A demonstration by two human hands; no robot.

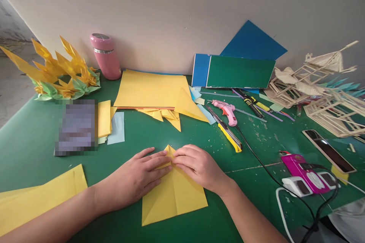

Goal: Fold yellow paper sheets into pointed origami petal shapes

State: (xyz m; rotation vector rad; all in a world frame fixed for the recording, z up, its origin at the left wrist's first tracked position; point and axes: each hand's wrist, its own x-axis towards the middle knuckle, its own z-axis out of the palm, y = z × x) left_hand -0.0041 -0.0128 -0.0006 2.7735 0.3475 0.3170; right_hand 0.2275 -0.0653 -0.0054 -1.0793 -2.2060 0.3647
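Observation:
A partly folded sheet of yellow paper (176, 193) lies on the green table in front of me, its pointed tip facing away. Creases run down its middle. My left hand (142, 172) rests flat across its upper left side, fingers stretched out. With fingers bent and close together, my right hand (199, 165) pinches the paper near the tip; the exact fold under the fingertips is hidden. More yellow paper (65, 188) lies under my left forearm.
Behind are stacked yellow sheets (151, 89), a pink flask (107, 57) and a folded-paper crown (68, 74). To the right lie a utility knife (228, 134), a pink glue gun (225, 111), a power strip (306, 174) with cables, a phone (327, 150) and stick models (299, 87).

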